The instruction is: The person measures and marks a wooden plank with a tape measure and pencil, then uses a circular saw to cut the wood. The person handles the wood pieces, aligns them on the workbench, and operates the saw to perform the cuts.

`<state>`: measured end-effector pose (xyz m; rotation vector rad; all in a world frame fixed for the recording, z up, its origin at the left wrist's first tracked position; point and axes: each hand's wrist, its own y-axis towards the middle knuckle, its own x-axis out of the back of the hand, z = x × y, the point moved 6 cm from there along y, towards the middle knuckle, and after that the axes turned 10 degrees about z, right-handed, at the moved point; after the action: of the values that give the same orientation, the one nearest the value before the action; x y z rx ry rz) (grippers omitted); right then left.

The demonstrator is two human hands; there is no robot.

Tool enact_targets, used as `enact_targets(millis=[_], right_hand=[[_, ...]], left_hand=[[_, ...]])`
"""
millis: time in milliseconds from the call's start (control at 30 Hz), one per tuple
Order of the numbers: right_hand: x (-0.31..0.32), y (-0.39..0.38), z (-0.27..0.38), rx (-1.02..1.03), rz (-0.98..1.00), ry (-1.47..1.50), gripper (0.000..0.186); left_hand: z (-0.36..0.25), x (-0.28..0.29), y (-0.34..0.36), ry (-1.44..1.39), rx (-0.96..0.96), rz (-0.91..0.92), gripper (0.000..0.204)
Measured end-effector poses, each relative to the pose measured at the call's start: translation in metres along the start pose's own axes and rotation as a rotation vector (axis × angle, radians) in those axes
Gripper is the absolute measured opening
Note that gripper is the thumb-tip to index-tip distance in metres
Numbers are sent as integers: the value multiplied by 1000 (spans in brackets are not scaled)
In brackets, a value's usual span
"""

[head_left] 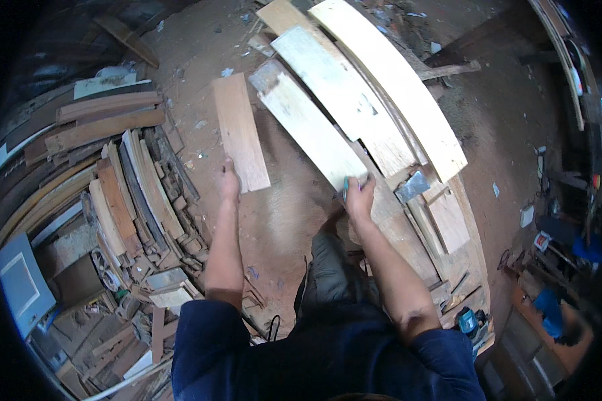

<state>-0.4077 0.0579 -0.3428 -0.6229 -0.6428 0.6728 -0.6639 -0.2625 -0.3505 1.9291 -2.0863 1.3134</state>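
Note:
My left hand [229, 179] grips the near end of a reddish-brown plank [241, 134] by its left edge, holding it out over the dirt floor. Closed at the near end of a long pale board [308, 123] is my right hand [359, 199], with a small teal object showing between its fingers; its kind cannot be made out. That pale board lies slanted on the workbench. Beside it rests a whitish board [334, 83] with dark stains, and farther right a wide, bright cream plank [394, 73].
A grey metal plate or block [413, 186] and a short wood piece [448, 219] sit on the bench [405, 244]. A teal power tool [467, 321] stands at its near end. Stacked timber [107, 130] and offcuts crowd the left side. Tools lie around an orange-brown board [548, 331] at right.

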Motion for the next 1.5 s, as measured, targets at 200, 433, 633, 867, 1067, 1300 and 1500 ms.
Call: enact_targets(millis=[200, 433, 633, 867, 1067, 1300, 1500], right_hand=[[-51, 58, 34, 205, 271, 170, 65], [50, -5, -34, 20, 257, 267, 40], [147, -61, -39, 62, 88, 154, 31], [166, -91, 20, 329, 88, -319, 34], [131, -82, 27, 303, 294, -154, 44], [130, -67, 24, 313, 298, -230, 55], [186, -68, -58, 194, 230, -403, 50]], left_hand=[[30, -11, -64, -61, 54, 10, 64], [21, -99, -169, -321, -101, 73, 41], [41, -226, -256, -299, -88, 187, 39], [-23, -226, -306, -174, -316, 668, 34], [-18, -245, -276, -522, 168, 1241, 23], [-51, -211, -131, -155, -42, 764, 37], [-75, -161, 26, 78, -416, 338, 38]])
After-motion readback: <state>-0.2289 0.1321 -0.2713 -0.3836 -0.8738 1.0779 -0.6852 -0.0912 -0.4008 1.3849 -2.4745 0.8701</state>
